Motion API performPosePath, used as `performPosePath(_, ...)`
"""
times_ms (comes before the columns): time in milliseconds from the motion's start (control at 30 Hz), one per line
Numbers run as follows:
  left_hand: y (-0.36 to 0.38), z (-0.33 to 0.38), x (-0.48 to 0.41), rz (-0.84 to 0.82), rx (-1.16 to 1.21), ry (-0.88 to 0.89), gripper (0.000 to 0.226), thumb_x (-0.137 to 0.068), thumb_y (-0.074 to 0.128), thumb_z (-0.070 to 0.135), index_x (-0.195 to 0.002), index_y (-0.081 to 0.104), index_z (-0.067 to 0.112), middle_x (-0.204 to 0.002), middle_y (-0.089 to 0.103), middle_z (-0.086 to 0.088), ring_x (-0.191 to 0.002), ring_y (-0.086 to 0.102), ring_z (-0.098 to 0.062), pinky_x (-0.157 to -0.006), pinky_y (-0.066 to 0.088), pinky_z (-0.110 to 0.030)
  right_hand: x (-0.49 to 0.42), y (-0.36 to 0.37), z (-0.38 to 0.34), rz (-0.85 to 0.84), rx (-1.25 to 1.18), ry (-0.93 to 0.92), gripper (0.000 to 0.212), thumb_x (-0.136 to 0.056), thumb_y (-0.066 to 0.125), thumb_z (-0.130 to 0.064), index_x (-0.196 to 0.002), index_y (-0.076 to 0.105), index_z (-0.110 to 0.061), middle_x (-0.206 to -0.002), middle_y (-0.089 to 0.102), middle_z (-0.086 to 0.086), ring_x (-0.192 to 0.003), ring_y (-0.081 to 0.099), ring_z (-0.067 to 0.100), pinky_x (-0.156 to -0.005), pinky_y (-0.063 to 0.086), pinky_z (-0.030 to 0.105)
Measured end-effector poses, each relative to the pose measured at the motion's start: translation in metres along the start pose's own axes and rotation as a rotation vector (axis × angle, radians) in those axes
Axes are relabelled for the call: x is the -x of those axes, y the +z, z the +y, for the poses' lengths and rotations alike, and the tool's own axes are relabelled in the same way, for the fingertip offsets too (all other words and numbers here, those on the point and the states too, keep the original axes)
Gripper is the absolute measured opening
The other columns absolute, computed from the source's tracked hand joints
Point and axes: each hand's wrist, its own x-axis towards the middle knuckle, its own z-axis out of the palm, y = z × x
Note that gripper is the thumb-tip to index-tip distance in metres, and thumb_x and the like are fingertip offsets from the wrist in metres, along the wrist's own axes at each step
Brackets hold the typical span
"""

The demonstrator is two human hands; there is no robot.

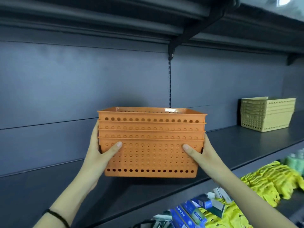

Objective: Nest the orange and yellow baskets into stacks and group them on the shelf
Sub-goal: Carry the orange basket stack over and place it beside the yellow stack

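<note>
A nested stack of several orange perforated baskets (150, 155) is in the middle of the view, held just above the dark shelf (246, 139). My left hand (102, 152) grips the stack's left end, thumb on the front wall. My right hand (200, 153) grips its right end the same way. A nested stack of several pale yellow baskets (267, 115) stands on the same shelf at the far right, well apart from the orange stack.
A shelf bracket (174, 46) and slotted upright (170, 83) run down the back panel behind the orange stack. Another shelf hangs overhead. On the shelf below at the right lie yellow gloves (271, 181) and blue packages (189, 213).
</note>
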Motion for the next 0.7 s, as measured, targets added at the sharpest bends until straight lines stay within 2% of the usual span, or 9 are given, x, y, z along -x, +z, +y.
performPosePath(67, 0.035, -0.004, -0.003, -0.01, 0.024, 0.002, 0.079, -0.078, 0.07, 0.026, -0.142, 0.029, 0.047, -0.127, 0.061, 0.015, -0.119, 0.058, -0.005, -0.101, 0.045, -0.04, -0.001, -0.034, 0.006, 0.019, -0.004, -0.001, 0.068, -0.073, 0.07, -0.044, -0.132, 0.039, -0.03, -0.118, 0.064, -0.013, -0.102, 0.063, -0.004, -0.08, 0.053, 0.019)
performPosePath(200, 0.111, -0.014, -0.008, -0.022, 0.066, -0.012, 0.082, -0.078, 0.07, 0.024, -0.144, 0.026, 0.047, -0.129, 0.061, 0.015, -0.119, 0.057, -0.004, -0.1, 0.045, -0.037, -0.007, -0.106, 0.019, 0.034, 0.021, 0.006, 0.073, -0.071, 0.069, -0.041, -0.135, 0.037, -0.027, -0.12, 0.062, -0.01, -0.1, 0.063, -0.005, -0.074, 0.053, 0.013)
performPosePath(433, 0.228, -0.025, -0.015, 0.009, 0.117, -0.023, 0.084, -0.079, 0.07, 0.023, -0.145, 0.024, 0.047, -0.129, 0.06, 0.016, -0.117, 0.058, -0.001, -0.092, 0.046, -0.027, -0.028, -0.218, 0.047, 0.018, 0.047, 0.029, 0.08, -0.067, 0.069, -0.045, -0.137, 0.035, -0.027, -0.121, 0.061, -0.009, -0.108, 0.061, 0.004, -0.079, 0.051, 0.024)
performPosePath(567, 0.275, -0.029, -0.024, 0.025, 0.107, -0.044, 0.083, -0.08, 0.07, 0.023, -0.144, 0.024, 0.048, -0.128, 0.061, 0.017, -0.116, 0.058, 0.0, -0.091, 0.047, -0.028, -0.045, -0.264, 0.062, -0.006, 0.044, 0.025, 0.077, -0.068, 0.071, -0.048, -0.135, 0.037, -0.028, -0.12, 0.062, -0.01, -0.099, 0.063, -0.005, -0.072, 0.052, 0.017)
performPosePath(700, 0.313, -0.038, -0.042, 0.041, 0.075, -0.101, 0.085, -0.074, 0.074, 0.023, -0.143, 0.028, 0.043, -0.123, 0.062, 0.014, -0.107, 0.061, 0.006, -0.083, 0.047, -0.021, -0.065, -0.298, 0.087, -0.007, 0.023, 0.04, 0.076, -0.068, 0.073, -0.053, -0.132, 0.04, -0.028, -0.119, 0.063, -0.01, -0.095, 0.063, -0.009, -0.068, 0.052, 0.012)
